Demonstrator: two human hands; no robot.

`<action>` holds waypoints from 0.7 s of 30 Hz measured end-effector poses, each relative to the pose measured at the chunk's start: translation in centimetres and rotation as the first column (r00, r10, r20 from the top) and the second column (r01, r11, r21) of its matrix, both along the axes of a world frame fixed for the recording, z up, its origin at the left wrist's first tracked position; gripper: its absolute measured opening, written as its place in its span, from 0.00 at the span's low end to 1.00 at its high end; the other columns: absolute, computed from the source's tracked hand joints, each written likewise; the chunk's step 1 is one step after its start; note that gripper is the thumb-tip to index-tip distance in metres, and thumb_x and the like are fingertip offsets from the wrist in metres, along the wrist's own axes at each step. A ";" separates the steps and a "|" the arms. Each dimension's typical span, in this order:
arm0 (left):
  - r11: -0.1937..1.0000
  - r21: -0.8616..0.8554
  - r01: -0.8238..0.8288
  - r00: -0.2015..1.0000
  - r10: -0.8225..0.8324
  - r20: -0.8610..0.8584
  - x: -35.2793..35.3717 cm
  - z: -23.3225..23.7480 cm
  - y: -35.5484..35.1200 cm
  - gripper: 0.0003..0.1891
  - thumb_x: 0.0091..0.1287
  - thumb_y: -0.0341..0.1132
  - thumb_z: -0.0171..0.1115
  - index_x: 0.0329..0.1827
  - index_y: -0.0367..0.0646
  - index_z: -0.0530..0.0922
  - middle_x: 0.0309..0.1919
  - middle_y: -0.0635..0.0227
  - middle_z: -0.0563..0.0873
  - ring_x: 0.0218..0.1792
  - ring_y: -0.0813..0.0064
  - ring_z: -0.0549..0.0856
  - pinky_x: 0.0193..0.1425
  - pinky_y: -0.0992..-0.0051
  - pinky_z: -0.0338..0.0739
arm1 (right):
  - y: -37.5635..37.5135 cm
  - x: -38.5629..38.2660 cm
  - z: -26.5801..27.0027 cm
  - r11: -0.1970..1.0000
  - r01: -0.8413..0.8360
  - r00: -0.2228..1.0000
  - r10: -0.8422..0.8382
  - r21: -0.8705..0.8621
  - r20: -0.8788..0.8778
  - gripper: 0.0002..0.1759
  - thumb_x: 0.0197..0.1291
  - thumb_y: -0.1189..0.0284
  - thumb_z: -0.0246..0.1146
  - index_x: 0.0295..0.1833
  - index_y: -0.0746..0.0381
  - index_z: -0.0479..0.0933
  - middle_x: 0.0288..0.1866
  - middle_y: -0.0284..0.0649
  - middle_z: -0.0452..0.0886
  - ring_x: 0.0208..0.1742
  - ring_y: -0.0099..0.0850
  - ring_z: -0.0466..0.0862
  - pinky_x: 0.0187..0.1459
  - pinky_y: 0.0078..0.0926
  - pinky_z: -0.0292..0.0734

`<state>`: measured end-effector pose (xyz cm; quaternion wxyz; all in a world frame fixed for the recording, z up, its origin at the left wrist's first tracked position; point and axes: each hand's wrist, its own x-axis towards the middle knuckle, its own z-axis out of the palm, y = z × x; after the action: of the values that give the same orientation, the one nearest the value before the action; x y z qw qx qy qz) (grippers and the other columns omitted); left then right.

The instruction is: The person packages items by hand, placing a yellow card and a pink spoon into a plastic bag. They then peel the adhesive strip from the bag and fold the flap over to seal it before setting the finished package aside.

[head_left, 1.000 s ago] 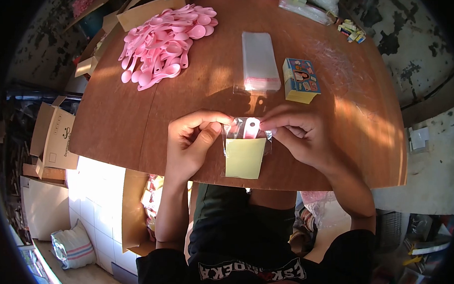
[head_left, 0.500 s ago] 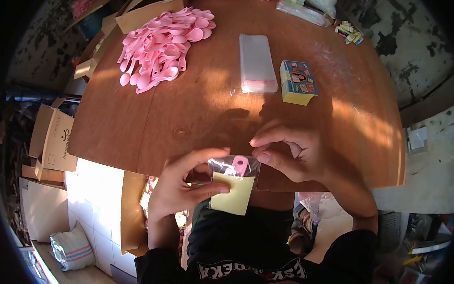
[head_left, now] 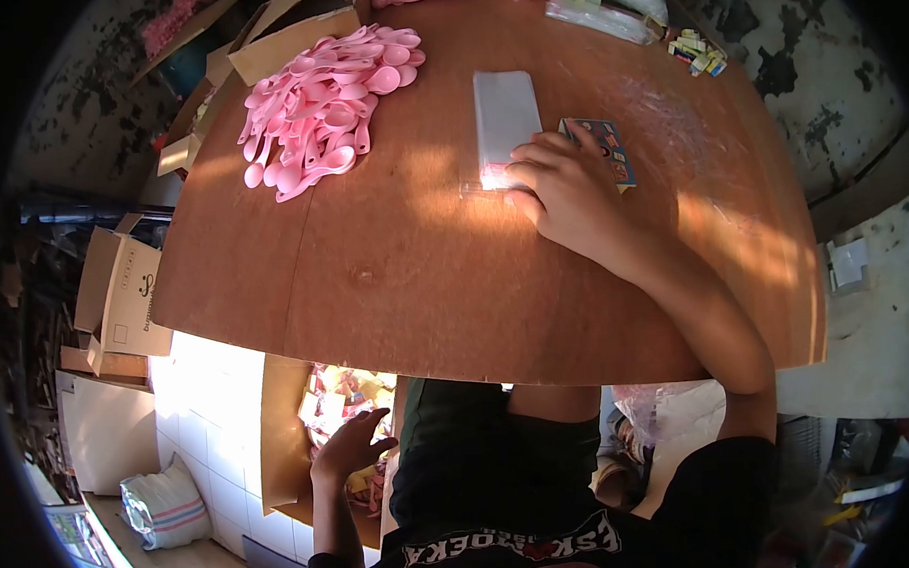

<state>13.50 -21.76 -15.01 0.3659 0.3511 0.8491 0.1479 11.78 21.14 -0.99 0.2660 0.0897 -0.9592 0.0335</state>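
Note:
My right hand [head_left: 571,185] reaches over the wooden table, its fingertips at the lower end of a stack of clear plastic bags [head_left: 506,112]. Its fingers are spread, and they partly cover a blue and yellow stack of cards [head_left: 613,150]. My left hand [head_left: 355,443] is below the table's edge, fingers apart and nothing in it, over an open cardboard box [head_left: 284,430] that holds many small packets [head_left: 328,394]. A large pile of pink spoons [head_left: 318,108] lies at the table's back left.
The wooden table [head_left: 405,286] has small yellow and white boxes [head_left: 697,53] at its back right, near plastic packs [head_left: 600,20]. An open carton [head_left: 296,44] stands behind the spoons. Another carton [head_left: 129,290] and a white sack [head_left: 167,504] are at the left.
The clear bag with the pink spoon handle and yellow card has left my left hand and is out of sight. My left hand moved down to the box; my right hand moved forward to the bags.

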 end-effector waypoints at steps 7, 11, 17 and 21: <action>0.719 0.653 0.239 0.818 -0.512 0.264 1.3 14.6 9.7 0.23 0.70 0.33 0.61 0.67 0.41 0.71 0.53 0.51 0.83 0.50 0.53 0.85 0.58 0.64 0.77 | 0.0 -0.1 -0.9 0.996 0.071 0.989 -0.063 0.052 -0.132 0.04 0.56 0.71 0.66 0.35 0.58 0.84 0.39 0.33 0.84 0.53 0.32 0.80 0.68 0.53 0.58; 0.532 0.816 0.226 0.968 -0.030 -0.249 -0.7 16.8 13.4 0.27 0.62 0.22 0.65 0.66 0.43 0.73 0.62 0.54 0.78 0.58 0.54 0.81 0.63 0.64 0.75 | -1.5 1.8 1.7 0.995 -0.054 0.996 0.047 -0.087 -0.079 0.03 0.57 0.71 0.66 0.34 0.58 0.83 0.37 0.34 0.84 0.52 0.33 0.80 0.67 0.49 0.61; 0.460 0.857 0.231 0.920 0.184 -0.347 -2.1 17.3 16.5 0.21 0.54 0.20 0.69 0.52 0.41 0.81 0.59 0.57 0.81 0.60 0.56 0.81 0.74 0.53 0.63 | -4.9 7.3 8.4 0.827 -0.442 0.855 0.505 -0.348 0.116 0.04 0.60 0.71 0.67 0.36 0.59 0.85 0.39 0.34 0.85 0.43 0.32 0.83 0.56 0.35 0.76; 0.337 0.942 0.006 0.995 0.095 -0.040 -1.1 15.6 16.5 0.09 0.59 0.21 0.69 0.43 0.38 0.84 0.40 0.60 0.89 0.43 0.63 0.90 0.60 0.62 0.80 | -2.8 7.7 8.4 0.778 -0.335 0.857 0.486 -0.532 0.171 0.06 0.59 0.72 0.67 0.40 0.62 0.84 0.39 0.38 0.85 0.41 0.37 0.84 0.47 0.33 0.78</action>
<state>12.40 -5.26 0.61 0.0554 0.4805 0.6337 0.6037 19.47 18.39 7.44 0.1175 0.2234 -0.9047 0.3431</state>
